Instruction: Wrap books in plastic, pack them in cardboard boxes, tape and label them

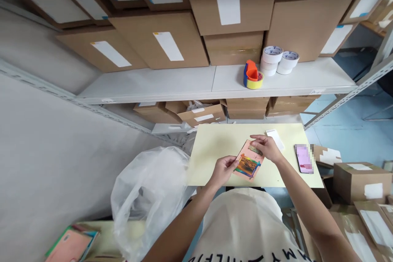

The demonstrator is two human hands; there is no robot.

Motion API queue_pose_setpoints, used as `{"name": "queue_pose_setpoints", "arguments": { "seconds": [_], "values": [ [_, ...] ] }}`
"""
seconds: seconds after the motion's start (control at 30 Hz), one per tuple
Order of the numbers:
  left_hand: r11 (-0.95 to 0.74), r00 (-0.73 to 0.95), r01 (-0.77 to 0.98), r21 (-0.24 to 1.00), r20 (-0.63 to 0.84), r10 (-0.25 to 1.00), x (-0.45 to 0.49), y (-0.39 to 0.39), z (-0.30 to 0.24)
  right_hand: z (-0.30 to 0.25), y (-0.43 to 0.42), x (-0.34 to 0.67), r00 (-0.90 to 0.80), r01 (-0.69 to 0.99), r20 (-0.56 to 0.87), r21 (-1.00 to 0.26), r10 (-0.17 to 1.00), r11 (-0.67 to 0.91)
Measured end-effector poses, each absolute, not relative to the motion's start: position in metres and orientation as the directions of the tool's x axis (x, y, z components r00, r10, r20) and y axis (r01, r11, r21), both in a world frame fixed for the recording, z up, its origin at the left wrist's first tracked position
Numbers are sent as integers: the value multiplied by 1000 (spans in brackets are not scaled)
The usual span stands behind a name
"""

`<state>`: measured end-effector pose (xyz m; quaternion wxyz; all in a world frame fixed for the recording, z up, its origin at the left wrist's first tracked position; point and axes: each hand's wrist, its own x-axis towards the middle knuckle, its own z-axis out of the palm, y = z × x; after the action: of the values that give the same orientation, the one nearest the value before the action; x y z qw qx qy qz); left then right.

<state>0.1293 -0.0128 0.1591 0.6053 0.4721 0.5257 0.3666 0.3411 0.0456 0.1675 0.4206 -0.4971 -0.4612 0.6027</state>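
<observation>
Between my two hands is a pink booklet-like packet (249,166) with a colourful picture on its front, tilted above the pale yellow table (215,143). My left hand (225,168) pinches its left edge, thumb on the front. At the upper right corner, my right hand (266,147) grips it with thumb and fingers. Just beyond my right hand lies a white flat rectangular item (275,138). Further right on the table rests a phone (303,159) with a pinkish, partly blurred screen.
A grey shelf (184,84) behind the table bears cardboard boxes (172,45), white tape rolls (272,59) and a tape dispenser (252,75). A translucent plastic bag (147,188) bulges at the left. More boxes (362,180) stand at right; pink and green packets (72,245) lie lower left.
</observation>
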Motion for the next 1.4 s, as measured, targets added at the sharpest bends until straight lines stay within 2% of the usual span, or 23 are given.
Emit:
{"name": "queue_pose_setpoints", "arguments": {
  "seconds": [0.17,0.33,0.63,0.8,0.93,1.1,1.3,1.4],
  "values": [
    [399,57,0,917,-399,915,143,-15,147,141,30,361,-91,-323,-302,-893,949,-315],
    [480,-50,-61,875,-483,874,154,-21,132,114,-5,357,-142,-431,-372,-811,917,-396],
    [528,-235,-113,842,-539,809,147,-28,108,82,-9,343,-158,-259,-436,-848,886,-463],
    [484,-255,-54,873,-481,839,115,-17,94,67,6,304,-110,-199,-494,-839,862,-506],
    [469,-304,65,881,-430,850,74,-6,67,51,17,256,-58,-116,-533,-836,844,-536],
    [535,-358,179,826,-452,817,22,9,18,15,33,191,4,0,-541,-841,841,-541],
    [467,-274,378,799,-385,881,-26,32,-24,-30,55,129,78,147,-586,-793,807,-591],
    [467,-213,473,747,-417,883,-41,38,-39,-43,61,113,122,268,-576,-765,808,-586]
  ]
}}
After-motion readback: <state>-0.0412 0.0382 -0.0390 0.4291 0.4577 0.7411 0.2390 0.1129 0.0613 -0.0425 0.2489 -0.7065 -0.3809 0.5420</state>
